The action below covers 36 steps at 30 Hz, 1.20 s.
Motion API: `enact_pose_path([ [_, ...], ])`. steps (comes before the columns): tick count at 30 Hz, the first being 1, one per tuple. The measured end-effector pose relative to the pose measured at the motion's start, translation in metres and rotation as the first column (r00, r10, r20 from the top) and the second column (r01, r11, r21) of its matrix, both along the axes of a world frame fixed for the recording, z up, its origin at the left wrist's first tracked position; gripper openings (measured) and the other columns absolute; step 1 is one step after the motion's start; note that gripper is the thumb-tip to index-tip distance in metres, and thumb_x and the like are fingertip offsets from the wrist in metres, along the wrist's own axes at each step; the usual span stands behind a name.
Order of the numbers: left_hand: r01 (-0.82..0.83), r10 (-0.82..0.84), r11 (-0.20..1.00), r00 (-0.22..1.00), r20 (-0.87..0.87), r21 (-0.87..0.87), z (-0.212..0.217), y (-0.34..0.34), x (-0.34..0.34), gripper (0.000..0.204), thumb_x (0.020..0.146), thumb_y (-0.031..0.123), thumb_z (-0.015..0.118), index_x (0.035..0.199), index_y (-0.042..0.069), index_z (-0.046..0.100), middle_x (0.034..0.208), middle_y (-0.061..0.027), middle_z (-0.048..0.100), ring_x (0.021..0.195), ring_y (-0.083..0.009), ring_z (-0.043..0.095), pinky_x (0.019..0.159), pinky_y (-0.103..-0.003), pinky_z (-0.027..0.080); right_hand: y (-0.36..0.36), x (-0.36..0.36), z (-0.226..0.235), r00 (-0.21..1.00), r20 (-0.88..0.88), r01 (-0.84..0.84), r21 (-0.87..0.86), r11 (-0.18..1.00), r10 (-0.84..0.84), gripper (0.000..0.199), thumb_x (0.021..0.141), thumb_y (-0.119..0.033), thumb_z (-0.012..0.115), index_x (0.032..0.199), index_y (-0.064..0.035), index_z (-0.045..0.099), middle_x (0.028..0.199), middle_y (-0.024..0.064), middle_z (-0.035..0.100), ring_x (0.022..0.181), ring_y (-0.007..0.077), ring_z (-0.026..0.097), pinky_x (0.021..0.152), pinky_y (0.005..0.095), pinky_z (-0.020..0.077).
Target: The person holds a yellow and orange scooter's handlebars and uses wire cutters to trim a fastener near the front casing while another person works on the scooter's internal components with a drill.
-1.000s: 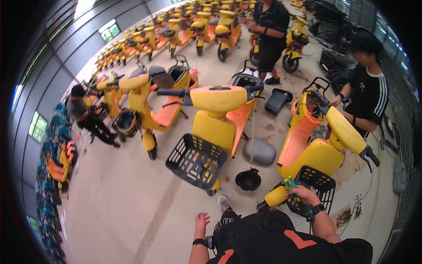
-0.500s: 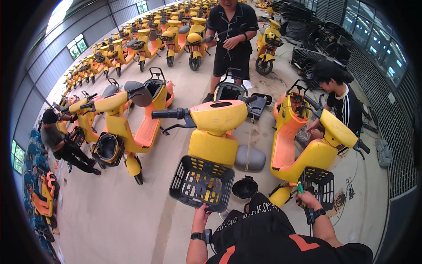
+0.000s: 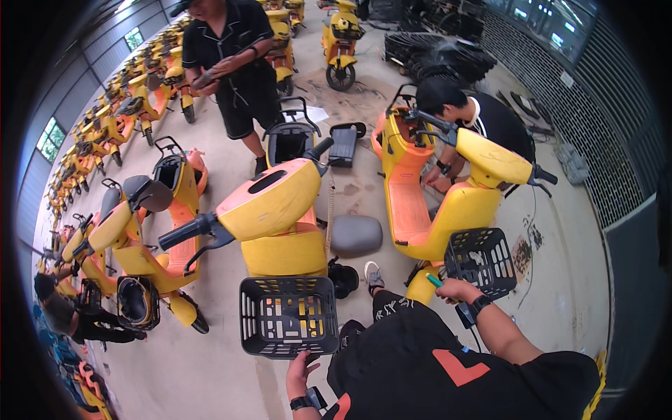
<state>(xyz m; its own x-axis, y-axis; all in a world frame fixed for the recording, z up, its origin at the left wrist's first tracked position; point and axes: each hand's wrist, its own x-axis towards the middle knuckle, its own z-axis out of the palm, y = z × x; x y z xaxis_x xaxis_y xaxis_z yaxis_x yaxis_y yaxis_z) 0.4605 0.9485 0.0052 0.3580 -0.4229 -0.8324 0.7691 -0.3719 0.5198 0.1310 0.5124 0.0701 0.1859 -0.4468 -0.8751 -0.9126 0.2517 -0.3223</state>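
Observation:
My left hand [image 3: 301, 369] reaches up with fingers spread and touches the lower front edge of the black wire basket [image 3: 288, 316] on the middle yellow scooter [image 3: 276, 210]. My right hand [image 3: 458, 289] is closed around a small green-handled tool [image 3: 435, 281]. It holds the tool against the front of the right yellow scooter [image 3: 465, 196], beside that scooter's black basket [image 3: 481, 260]. A loose grey seat [image 3: 355, 235] lies on the floor between the two scooters. I wear a dark watch on each wrist.
A person in black [image 3: 483, 119] crouches behind the right scooter. Another person [image 3: 234, 63] stands at the back, and a third [image 3: 70, 315] squats at the far left. Rows of yellow scooters [image 3: 140, 105] fill the left and back. A metal fence [image 3: 595, 140] runs along the right.
The view has closed in on the middle scooter. My left hand has risen from the floor side to the basket's front edge. My right hand stays at the right scooter with the tool.

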Motion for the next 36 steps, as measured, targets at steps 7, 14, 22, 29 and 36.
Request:
enact_pose_path([
  [7,0.751,-0.688,0.611,0.660,-0.302,0.251,0.080,-0.038,0.023,0.058,0.094,0.059,0.046,0.103,0.005,0.068,0.095,-0.0044,0.073,0.088,-0.0171,0.070,0.069,-0.030,0.048,-0.053,0.061,-0.046,0.975,0.087,-0.212,0.081,0.974,0.205,0.024,0.081,-0.025,0.061,0.078,-0.0014,0.063,0.062,0.0066,0.058,0.050,0.0186,0.054,0.046,0.0327,0.0419],
  [14,0.607,-0.541,0.782,0.775,0.327,-0.143,0.149,-0.265,0.040,0.038,0.101,0.032,0.046,0.103,0.002,0.068,0.091,-0.0024,0.070,0.080,-0.0095,0.061,0.069,-0.022,0.045,-0.115,0.109,-0.054,0.920,0.362,-0.169,0.010,0.986,0.154,0.030,0.081,-0.024,0.065,0.095,0.0008,0.058,0.064,0.0074,0.059,0.050,0.0173,0.056,0.044,0.0323,0.0428],
  [22,0.502,-0.291,0.825,0.771,0.566,-0.260,0.103,-0.499,-0.004,0.064,0.096,0.029,0.060,0.141,-0.005,0.032,0.132,-0.0166,0.051,0.121,-0.0216,0.050,0.101,-0.033,0.042,-0.154,0.197,0.029,0.538,0.823,0.141,0.125,0.982,-0.182,0.039,0.098,-0.029,0.051,0.123,0.0000,0.057,0.107,0.0093,0.064,0.100,0.0162,0.058,0.090,0.0305,0.0449],
  [29,0.505,-0.397,0.802,0.850,0.347,-0.319,0.152,-0.505,0.042,0.051,0.100,0.033,0.052,0.138,0.001,0.041,0.113,-0.0075,0.059,0.099,-0.0142,0.056,0.085,-0.027,0.047,-0.171,0.236,0.036,0.527,0.815,0.032,-0.300,0.953,0.239,0.052,0.092,-0.025,0.054,0.137,-0.0004,0.044,0.129,0.0253,0.050,0.121,0.0385,0.048,0.104,0.0400,0.0378],
  [36,0.591,-0.355,0.789,0.664,0.658,-0.171,0.092,-0.485,0.063,0.024,0.098,0.020,0.051,0.102,-0.003,0.057,0.077,-0.0078,0.063,0.066,-0.0147,0.060,0.063,-0.030,0.050,-0.159,0.256,0.066,0.610,0.771,0.089,-0.297,0.951,0.184,0.067,0.089,-0.018,0.062,0.144,0.0036,0.031,0.128,0.0206,0.046,0.119,0.0268,0.049,0.096,0.0359,0.0438],
])
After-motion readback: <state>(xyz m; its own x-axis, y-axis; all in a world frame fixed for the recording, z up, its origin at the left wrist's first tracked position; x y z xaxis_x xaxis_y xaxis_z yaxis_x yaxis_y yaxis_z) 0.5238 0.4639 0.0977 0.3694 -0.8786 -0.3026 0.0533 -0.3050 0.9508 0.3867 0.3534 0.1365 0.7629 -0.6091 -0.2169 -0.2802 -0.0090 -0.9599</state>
